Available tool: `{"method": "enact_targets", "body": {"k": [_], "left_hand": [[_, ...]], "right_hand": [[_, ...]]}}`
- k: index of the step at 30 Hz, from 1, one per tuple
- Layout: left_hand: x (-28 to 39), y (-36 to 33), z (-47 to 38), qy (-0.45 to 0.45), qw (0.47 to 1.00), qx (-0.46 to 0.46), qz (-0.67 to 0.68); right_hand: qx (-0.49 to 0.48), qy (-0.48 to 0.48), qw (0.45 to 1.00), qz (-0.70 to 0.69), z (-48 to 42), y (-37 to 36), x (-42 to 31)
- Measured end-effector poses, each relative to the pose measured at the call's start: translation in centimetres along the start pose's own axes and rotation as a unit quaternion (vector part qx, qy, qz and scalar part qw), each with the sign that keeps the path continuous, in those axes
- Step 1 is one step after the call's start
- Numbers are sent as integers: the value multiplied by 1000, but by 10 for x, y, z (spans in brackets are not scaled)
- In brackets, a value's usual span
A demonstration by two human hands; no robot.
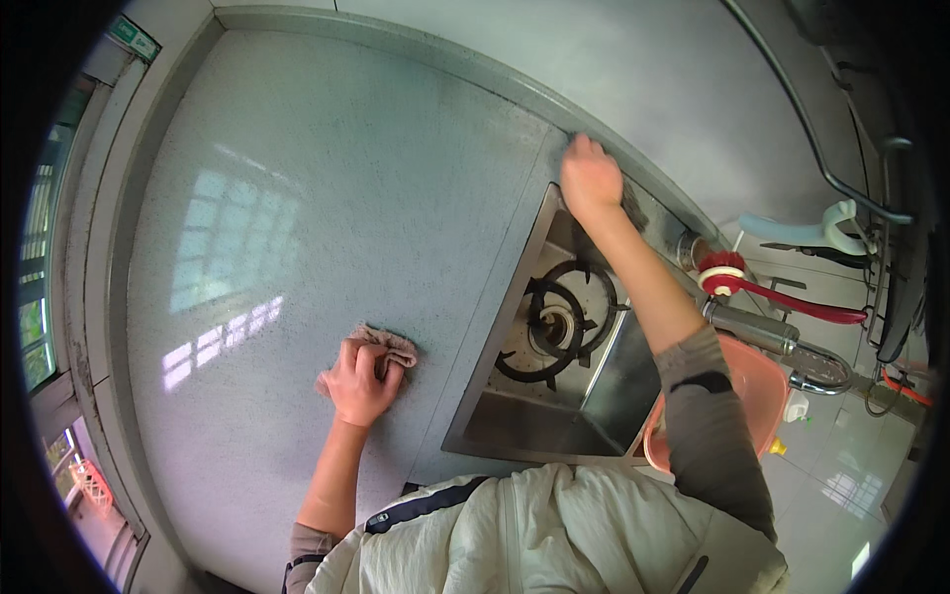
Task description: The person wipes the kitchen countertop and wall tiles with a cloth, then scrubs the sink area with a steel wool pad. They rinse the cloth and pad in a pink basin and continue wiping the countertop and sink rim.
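Note:
My left hand [364, 382] grips a crumpled, brownish-pink cloth [387, 344] and presses it on the grey speckled countertop [356, 185]. Farther up and to the right, my right hand [591, 174] is curled against the raised back edge of the counter, beyond the sink corner. A little dark material shows at its fingertips; whether the hand holds something is hidden. Below the right forearm lies a stainless steel sink [490, 423]. Two black ring-shaped pan supports [545, 375] rest inside it, overlapping around the drain [553, 330].
A metal faucet [757, 327] stands right of my forearm, near an orange plastic basin [757, 379]. A red-handled brush [794, 301] and pliers-like tool hang on a wall rack [787, 82]. A small jar [690, 249] stands by the wall. Windows [37, 297] line the left side.

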State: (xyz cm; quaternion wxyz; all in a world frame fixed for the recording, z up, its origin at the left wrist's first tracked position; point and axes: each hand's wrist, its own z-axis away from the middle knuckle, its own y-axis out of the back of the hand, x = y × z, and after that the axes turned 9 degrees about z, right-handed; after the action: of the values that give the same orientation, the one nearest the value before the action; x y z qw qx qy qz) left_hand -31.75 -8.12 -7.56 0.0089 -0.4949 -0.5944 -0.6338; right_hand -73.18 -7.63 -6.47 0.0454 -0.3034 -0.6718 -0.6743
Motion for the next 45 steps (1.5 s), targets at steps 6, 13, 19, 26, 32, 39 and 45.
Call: {"method": "enact_targets", "body": {"k": [6, 13, 19, 26, 32, 39, 45], "left_hand": [[3, -1, -1, 23, 999, 14, 19], [2, 0, -3, -1, 1000, 11, 2], [3, 0, -2, 9, 1000, 0, -1], [3, -1, -4, -2, 1000, 21, 0], [-1, -5, 1, 12, 1000, 5, -17], [3, 0, -2, 5, 1000, 14, 0], [-1, -5, 0, 7, 1000, 19, -4]], "right_hand": [[2, -20, 975, -222, -90, 23, -82], [-54, 1, 998, -15, 1, 20, 8], [41, -32, 962, -270, -83, 16, -73], [-68, 1, 994, -90, -28, 39, -11], [-22, -30, 984, -175, -58, 11, -48], [-53, -109, 925, -361, -60, 43, -40], [-79, 0, 995, -54, -10, -3, 6]]}}
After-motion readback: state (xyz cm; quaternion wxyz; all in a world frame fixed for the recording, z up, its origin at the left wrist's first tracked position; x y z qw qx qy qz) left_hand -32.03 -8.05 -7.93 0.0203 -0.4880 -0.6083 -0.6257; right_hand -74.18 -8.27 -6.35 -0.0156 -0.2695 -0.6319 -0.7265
